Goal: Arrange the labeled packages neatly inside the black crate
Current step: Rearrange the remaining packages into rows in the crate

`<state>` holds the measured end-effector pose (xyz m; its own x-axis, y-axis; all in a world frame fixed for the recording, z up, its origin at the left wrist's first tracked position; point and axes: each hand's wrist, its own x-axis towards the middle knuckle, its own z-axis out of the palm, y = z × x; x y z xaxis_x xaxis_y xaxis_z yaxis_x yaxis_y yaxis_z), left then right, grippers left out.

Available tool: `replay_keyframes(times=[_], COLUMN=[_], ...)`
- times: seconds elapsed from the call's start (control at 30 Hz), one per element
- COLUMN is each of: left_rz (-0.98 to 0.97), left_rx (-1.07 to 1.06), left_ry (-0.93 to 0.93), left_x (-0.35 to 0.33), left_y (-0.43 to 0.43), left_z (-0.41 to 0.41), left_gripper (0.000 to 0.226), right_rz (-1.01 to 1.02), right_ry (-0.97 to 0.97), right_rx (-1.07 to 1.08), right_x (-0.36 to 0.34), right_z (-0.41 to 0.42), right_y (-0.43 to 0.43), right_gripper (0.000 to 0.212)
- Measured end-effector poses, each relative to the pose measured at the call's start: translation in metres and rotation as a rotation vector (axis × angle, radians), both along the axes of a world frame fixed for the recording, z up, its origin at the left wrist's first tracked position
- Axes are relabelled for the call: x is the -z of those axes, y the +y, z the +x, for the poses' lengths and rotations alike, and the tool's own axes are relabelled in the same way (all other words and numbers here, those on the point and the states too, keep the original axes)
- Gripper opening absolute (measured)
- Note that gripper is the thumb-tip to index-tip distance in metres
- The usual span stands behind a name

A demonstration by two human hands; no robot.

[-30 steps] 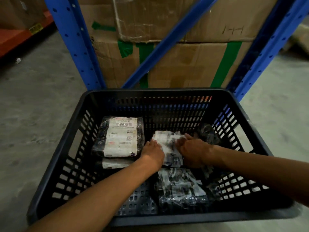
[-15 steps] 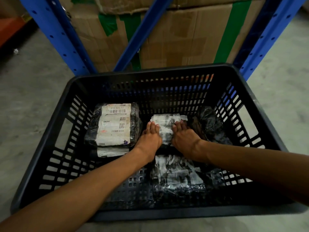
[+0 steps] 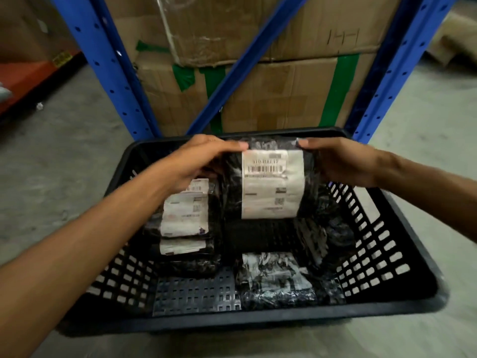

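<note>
A black slotted crate (image 3: pixel 387 259) stands on the floor in front of me. Above its middle I hold a black package with a white barcode label (image 3: pixel 271 184) upright, label facing me. My left hand (image 3: pixel 196 161) grips its upper left edge and my right hand (image 3: pixel 340 164) grips its upper right edge. Inside at the left lie two stacked labeled packages (image 3: pixel 184 215), partly hidden by my left forearm. A shiny black package (image 3: pixel 273 277) lies at the front middle of the crate floor, and another dark package (image 3: pixel 325 236) leans against the right wall.
Blue rack uprights and a diagonal brace (image 3: pixel 103 73) rise just behind the crate. Taped cardboard boxes (image 3: pixel 258 86) are stacked behind them. An orange shelf beam (image 3: pixel 28 76) runs at the far left. Grey concrete floor (image 3: pixel 51 164) surrounds the crate.
Both hands were pressing on a package on the crate floor. They have now lifted it above the crate and turned it upright, label toward me. The view has tilted upward.
</note>
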<state>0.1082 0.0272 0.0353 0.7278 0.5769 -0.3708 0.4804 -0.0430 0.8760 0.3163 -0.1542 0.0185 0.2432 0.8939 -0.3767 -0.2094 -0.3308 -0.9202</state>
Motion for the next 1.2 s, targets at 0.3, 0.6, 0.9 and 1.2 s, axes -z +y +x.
replay_keyframes(times=[0.3,0.6,0.9,1.2], left_rz=[-0.282,0.118,0.351,0.409], left_rx=[-0.242,-0.177,-0.077,0.028], left_ry=[0.13,0.166,0.434,0.621], left_x=[0.044,0.076,0.123,0.164], left_y=[-0.037,-0.034,-0.044,-0.041], left_z=[-0.013,-0.011,0.031,0.048], left_gripper=[0.061,0.061,0.069,0.07], right_rz=[-0.338,-0.357,-0.366,-0.587], right_ry=[0.147,-0.013,-0.321,-0.927], right_rx=[0.362,0.326,0.282,-0.346], right_x=[0.039,0.073,0.118,0.138], right_z=[-0.05,-0.063,-0.053,-0.049], right_y=[0.011,0.016,0.04,0.063], right_gripper=[0.048,0.037,0.063,0.074])
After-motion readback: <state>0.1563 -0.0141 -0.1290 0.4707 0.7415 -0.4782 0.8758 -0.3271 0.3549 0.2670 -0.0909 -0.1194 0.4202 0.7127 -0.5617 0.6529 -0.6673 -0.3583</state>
